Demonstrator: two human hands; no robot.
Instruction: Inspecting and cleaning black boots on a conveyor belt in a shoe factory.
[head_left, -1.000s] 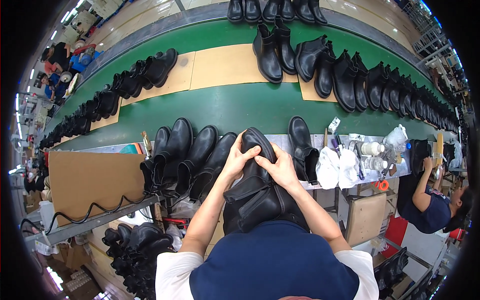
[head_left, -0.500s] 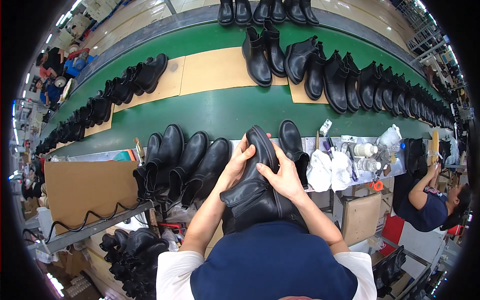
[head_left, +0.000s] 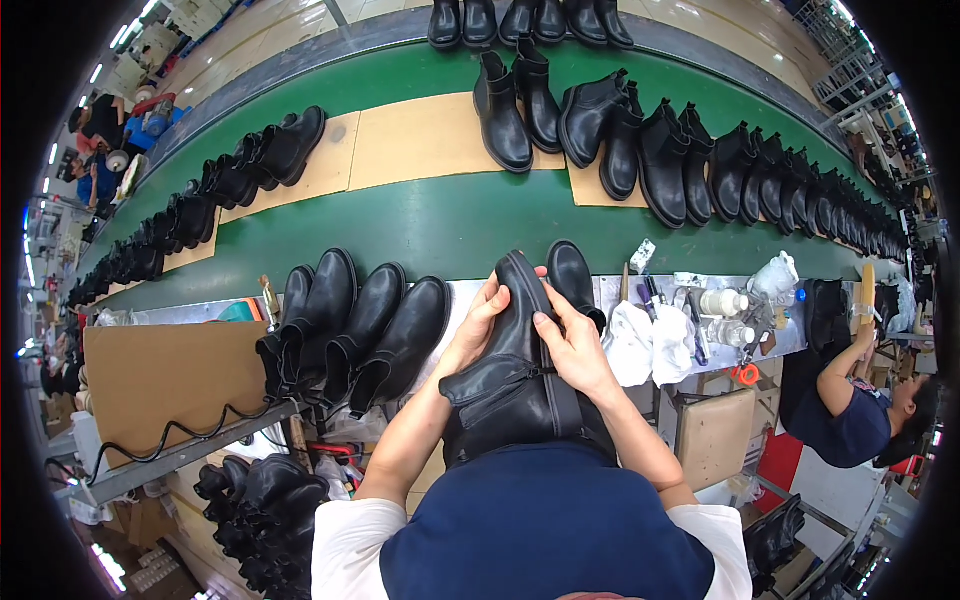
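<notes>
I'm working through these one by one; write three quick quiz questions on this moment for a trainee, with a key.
1. True or false: the left hand and the right hand are both on the same black boot.
2. Where does the brown cardboard panel stand?
A) To the person's left
B) To the person's right
C) Underneath the boot in the hands
3. Fill in the colour: the long table surface beyond the hands is ____.

Key: 1. True. 2. A. 3. Green.
</notes>
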